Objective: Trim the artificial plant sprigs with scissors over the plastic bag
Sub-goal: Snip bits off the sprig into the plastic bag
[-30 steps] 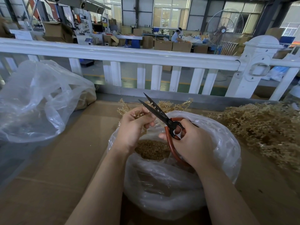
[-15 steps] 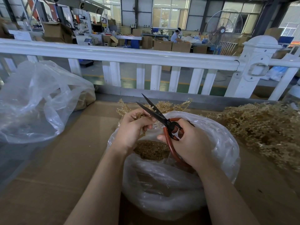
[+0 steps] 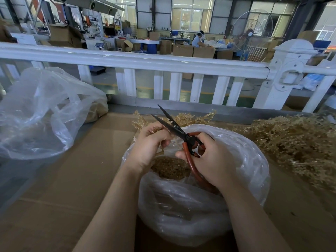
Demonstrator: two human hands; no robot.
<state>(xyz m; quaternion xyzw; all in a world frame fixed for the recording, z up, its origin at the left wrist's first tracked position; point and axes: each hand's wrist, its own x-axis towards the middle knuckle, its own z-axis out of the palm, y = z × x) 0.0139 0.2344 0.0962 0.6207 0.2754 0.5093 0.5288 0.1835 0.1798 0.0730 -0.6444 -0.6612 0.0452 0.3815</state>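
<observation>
Sprig: pale tan, bunched in the left hand, fingers curled tight round its stem end; tips fanned out beyond the fist, toward the fence. Sprig sat just above the far lip of the plastic bag.

Scissors: red handles in the right hand, fingers curled through and round the loops. Blades stood parted, points up and away, crossing just beside the left fist.

Brown clippings lay heaped in the bag mouth, directly under both grips.

Judged: cut pending. To do it well, keep the stem over the bag mouth, feed it deep into the blade crotch, clear of the left fingertips, then close.

Right of the scissor grip, well apart: a loose pile of sprigs on the counter. Left of the sprig grip: a second bag.
</observation>
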